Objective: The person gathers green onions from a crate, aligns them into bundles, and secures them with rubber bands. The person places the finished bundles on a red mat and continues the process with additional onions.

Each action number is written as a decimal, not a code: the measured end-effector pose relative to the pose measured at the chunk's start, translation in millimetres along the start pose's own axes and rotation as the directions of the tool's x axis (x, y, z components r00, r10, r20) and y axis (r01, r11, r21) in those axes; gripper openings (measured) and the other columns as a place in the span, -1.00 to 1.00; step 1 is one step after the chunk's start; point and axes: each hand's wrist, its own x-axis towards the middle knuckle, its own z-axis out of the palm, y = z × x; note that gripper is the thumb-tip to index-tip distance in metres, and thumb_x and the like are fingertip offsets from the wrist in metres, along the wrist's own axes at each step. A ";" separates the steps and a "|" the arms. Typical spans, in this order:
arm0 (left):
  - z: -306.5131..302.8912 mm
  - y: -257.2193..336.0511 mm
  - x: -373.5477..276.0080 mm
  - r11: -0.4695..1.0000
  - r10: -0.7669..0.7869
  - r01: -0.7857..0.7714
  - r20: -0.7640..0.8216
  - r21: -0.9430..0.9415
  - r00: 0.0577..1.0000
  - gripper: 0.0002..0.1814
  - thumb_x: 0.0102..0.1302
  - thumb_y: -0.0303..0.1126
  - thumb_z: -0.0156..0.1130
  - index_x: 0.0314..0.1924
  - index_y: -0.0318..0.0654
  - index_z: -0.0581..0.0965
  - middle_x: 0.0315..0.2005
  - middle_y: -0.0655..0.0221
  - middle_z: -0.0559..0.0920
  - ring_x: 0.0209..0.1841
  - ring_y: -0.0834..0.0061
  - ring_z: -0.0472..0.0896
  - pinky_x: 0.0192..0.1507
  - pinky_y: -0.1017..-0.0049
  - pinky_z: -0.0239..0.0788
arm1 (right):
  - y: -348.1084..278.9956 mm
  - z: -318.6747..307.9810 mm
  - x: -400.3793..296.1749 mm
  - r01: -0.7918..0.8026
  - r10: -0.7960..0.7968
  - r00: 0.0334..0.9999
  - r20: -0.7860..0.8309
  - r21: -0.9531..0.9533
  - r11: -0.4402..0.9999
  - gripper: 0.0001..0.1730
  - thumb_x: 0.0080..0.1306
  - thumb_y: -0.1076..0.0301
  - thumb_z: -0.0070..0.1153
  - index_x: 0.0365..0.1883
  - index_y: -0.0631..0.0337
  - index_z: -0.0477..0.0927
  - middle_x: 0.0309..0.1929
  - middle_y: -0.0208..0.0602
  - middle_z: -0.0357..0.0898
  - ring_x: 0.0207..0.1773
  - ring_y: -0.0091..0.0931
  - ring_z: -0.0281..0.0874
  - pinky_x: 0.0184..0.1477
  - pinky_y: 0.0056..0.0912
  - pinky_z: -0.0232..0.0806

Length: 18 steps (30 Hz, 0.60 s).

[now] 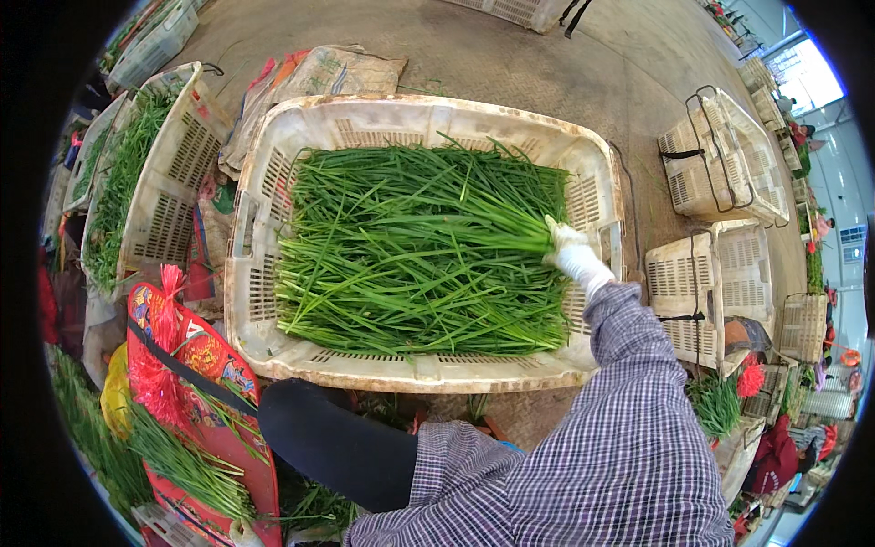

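Observation:
A large off-white plastic crate (424,379) stands before me, with layers of green leafy stalks (417,273) that look like garlic chives. At its right side, my right hand (573,251), in a white glove, grips a bunch of chives (492,229) by the pale ends. The leaves of that bunch fan leftward over the pile. My left hand (313,535) barely shows at the bottom edge, in a pale glove and mostly cut off. Near it, another bunch of chives (198,465) lies on a red patterned board (205,355); whether the left hand touches it is unclear.
Red plastic strands (160,335) hang over the board beside a black strap. A crate of greens (171,212) stands at left. Woven sacks (335,72) lie behind the main crate. Crates with black straps (724,157) stand at right. A person in dark red (776,458) is at far right.

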 end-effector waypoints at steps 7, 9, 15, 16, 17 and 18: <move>-20.7 31.3 -2.9 0.993 -0.117 0.117 0.021 -0.011 0.993 -0.81 0.23 -0.29 0.20 -0.27 -0.23 0.64 -0.27 0.17 0.66 -0.15 0.22 0.59 -0.05 0.31 0.44 | 14.5 -31.4 -0.8 0.133 -0.114 0.981 -0.155 0.118 0.984 -0.21 0.07 0.25 0.30 0.30 0.03 0.29 0.20 -0.16 0.41 0.20 -0.24 0.41 0.20 -0.30 0.28; -48.9 81.4 5.8 0.952 -0.247 0.255 0.069 -0.169 0.967 -0.75 0.25 -0.28 0.20 -0.25 -0.35 0.63 -0.25 0.10 0.66 -0.16 0.18 0.59 -0.05 0.36 0.44 | 14.8 -9.6 2.2 -0.035 0.035 0.999 0.030 0.000 0.999 -0.11 0.09 0.21 0.29 0.38 -0.01 0.15 0.32 -0.20 0.27 0.26 -0.20 0.34 0.21 -0.26 0.27; -60.1 82.6 2.3 0.940 -0.284 0.296 0.088 -0.173 0.955 -0.73 0.27 -0.31 0.18 -0.20 -0.40 0.61 -0.24 0.09 0.66 -0.18 0.20 0.60 -0.08 0.39 0.44 | 19.2 -48.7 3.0 0.228 -0.220 0.941 -0.255 -0.001 0.974 -0.48 0.11 0.35 0.24 0.08 0.08 0.48 -0.07 -0.12 0.58 0.01 -0.23 0.54 0.03 -0.28 0.38; -56.3 79.0 3.1 0.937 -0.280 0.292 0.087 -0.193 0.956 -0.73 0.27 -0.31 0.18 -0.20 -0.40 0.61 -0.24 0.09 0.66 -0.18 0.20 0.60 -0.08 0.39 0.44 | 22.9 -54.9 3.5 0.248 -0.237 0.920 -0.313 -0.006 0.969 -0.51 0.10 0.33 0.24 0.05 0.09 0.49 -0.09 -0.11 0.58 -0.01 -0.21 0.54 0.01 -0.28 0.39; -50.6 72.0 3.3 0.933 -0.276 0.288 0.086 -0.214 0.957 -0.74 0.27 -0.31 0.18 -0.19 -0.39 0.61 -0.25 0.09 0.66 -0.18 0.20 0.60 -0.08 0.39 0.44 | 26.5 -60.2 2.5 0.268 -0.253 0.894 -0.369 -0.012 0.963 -0.54 0.09 0.31 0.24 0.01 0.10 0.51 -0.11 -0.11 0.59 -0.03 -0.19 0.55 0.00 -0.27 0.39; -44.4 65.8 1.7 0.928 -0.277 0.290 0.086 -0.236 0.957 -0.74 0.27 -0.31 0.18 -0.19 -0.39 0.61 -0.26 0.10 0.66 -0.18 0.20 0.60 -0.08 0.39 0.44 | 21.4 -63.7 -1.7 0.227 -0.211 0.926 -0.314 0.013 0.974 -0.54 0.10 0.31 0.23 0.01 0.10 0.51 -0.11 -0.10 0.59 -0.04 -0.19 0.55 0.00 -0.27 0.39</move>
